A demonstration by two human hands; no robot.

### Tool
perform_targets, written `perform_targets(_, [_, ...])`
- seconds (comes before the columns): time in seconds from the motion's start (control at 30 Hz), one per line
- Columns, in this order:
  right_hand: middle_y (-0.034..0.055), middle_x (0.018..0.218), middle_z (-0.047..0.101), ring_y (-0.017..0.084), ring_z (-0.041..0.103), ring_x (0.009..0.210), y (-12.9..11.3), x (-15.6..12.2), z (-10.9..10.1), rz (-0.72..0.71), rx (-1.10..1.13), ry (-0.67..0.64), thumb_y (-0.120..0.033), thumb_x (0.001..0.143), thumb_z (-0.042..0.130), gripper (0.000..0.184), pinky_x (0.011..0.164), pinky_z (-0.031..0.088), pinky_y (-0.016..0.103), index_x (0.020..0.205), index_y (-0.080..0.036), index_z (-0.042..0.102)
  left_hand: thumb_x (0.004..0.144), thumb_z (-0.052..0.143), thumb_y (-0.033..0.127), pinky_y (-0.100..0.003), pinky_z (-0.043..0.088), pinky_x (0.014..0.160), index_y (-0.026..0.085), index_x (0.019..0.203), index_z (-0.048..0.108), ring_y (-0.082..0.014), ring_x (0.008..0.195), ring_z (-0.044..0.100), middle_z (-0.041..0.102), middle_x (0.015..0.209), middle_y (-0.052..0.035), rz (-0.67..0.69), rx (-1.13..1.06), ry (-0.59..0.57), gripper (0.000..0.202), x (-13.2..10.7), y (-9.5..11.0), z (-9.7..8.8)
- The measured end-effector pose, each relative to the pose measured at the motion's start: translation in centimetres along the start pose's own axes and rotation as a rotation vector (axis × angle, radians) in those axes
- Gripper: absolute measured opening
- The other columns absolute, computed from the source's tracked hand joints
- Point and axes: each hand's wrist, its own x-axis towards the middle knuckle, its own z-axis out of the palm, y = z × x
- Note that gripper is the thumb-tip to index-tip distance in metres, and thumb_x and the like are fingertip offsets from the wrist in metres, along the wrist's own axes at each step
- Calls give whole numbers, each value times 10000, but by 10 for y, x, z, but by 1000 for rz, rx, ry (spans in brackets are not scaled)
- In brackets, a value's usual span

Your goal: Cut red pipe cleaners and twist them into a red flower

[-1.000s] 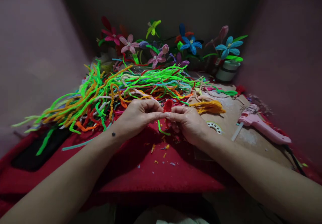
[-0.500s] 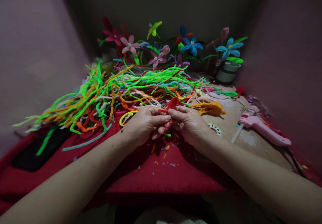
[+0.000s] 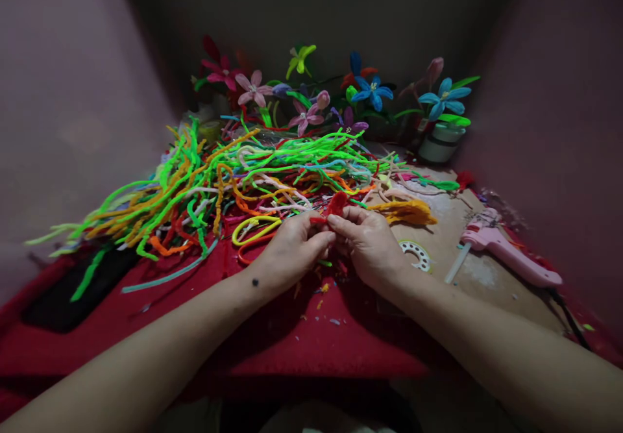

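Observation:
My left hand [image 3: 292, 251] and my right hand [image 3: 370, 245] meet at the middle of the table, fingertips pinched together on a red pipe-cleaner piece [image 3: 335, 206] bent into a small loop that sticks up between them. Both hands are closed on it. Just behind them lies a big heap of pipe cleaners [image 3: 219, 180] in neon green, orange, pink and red. A yellow loop and a red loop [image 3: 253, 232] lie on the red cloth [image 3: 302, 335] beside my left hand. Small cut scraps dot the cloth under my wrists.
A pink glue gun [image 3: 506, 254] lies at the right on a brown board [image 3: 467, 271], with a white ring-shaped piece [image 3: 416, 254] beside my right hand. Finished pipe-cleaner flowers [image 3: 341, 95] stand along the back, some in a white pot [image 3: 438, 144]. A bundle of orange pipe cleaners [image 3: 406, 211] lies right of the hands.
Both hands have shifted slightly right and away from me while working the red piece. The yellow and red loops beside my left hand have come into view.

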Motion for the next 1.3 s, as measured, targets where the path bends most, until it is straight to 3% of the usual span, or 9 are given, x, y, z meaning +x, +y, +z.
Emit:
perform_targets(0.2, [-59, 511, 494, 63, 401, 424, -1, 6, -7, -12, 2, -23, -282, 660, 741, 216, 416, 295, 217, 659, -173, 555, 819, 535, 280, -180, 288, 383, 166, 676, 531, -56, 370, 404, 484, 467, 56, -19, 35, 52, 183, 1, 8, -10])
perform_targets(0.3, [-54, 509, 498, 69, 416, 428, -1, 6, -8, -17, 30, -62, -265, 667, 735, 197, 409, 305, 218, 660, -168, 563, 826, 520, 309, -179, 247, 345, 177, 686, 513, -53, 322, 348, 467, 436, 66, -108, -55, -20, 193, 2, 5, -15])
perform_targets(0.4, [-50, 497, 504, 72, 427, 419, -1, 6, -8, -16, 76, -64, -218, 649, 734, 196, 397, 320, 216, 619, -166, 547, 813, 545, 316, -181, 286, 363, 172, 735, 534, -57, 353, 389, 507, 483, 60, -123, -83, -63, 165, 3, 4, -18])
perform_targets(0.57, [-41, 495, 535, 82, 456, 410, -1, 7, -6, -20, 73, -53, -189, 628, 708, 157, 373, 334, 212, 596, -163, 557, 752, 633, 276, -194, 364, 470, 138, 798, 587, -64, 481, 487, 593, 629, 31, -51, 8, -37, 153, 3, 8, -19])
perform_targets(0.67, [-39, 489, 532, 81, 450, 401, -2, 6, -4, -23, 66, -61, -184, 616, 689, 126, 360, 329, 210, 596, -158, 568, 683, 695, 258, -207, 361, 475, 135, 803, 575, -67, 474, 474, 578, 616, 38, -60, -66, -19, 210, 4, 5, -19])
perform_targets(0.8, [-23, 507, 557, 90, 465, 412, -7, 5, -2, -4, 102, -5, -119, 538, 626, 103, 363, 342, 212, 609, -152, 560, 673, 707, 249, -208, 334, 449, 141, 826, 572, -63, 452, 455, 575, 616, 35, -119, -177, -21, 231, 5, -1, -21])
perform_targets(0.9, [-26, 540, 584, 86, 455, 409, -10, 6, -2, 28, 137, 65, -89, 496, 602, 200, 365, 335, 206, 679, -160, 562, 709, 684, 260, -199, 322, 436, 140, 813, 585, -57, 440, 451, 576, 606, 29, -150, -186, -37, 186, 5, -1, -22])
perform_targets(1.17, [-48, 541, 537, 54, 407, 426, -8, 8, -7, -85, -11, -10, -275, 662, 734, 170, 395, 268, 208, 685, -157, 614, 738, 666, 280, -189, 343, 461, 127, 728, 595, -51, 465, 457, 560, 572, 30, -116, -113, -104, 169, 3, 3, -21])
perform_targets(1.3, [-54, 472, 492, 55, 370, 413, -7, 7, -7, -115, -133, 4, -279, 683, 723, 144, 410, 253, 219, 677, -149, 660, 758, 634, 348, -195, 331, 447, 131, 761, 613, -64, 457, 458, 556, 552, 26, -92, -63, -42, 218, 4, -2, -20])
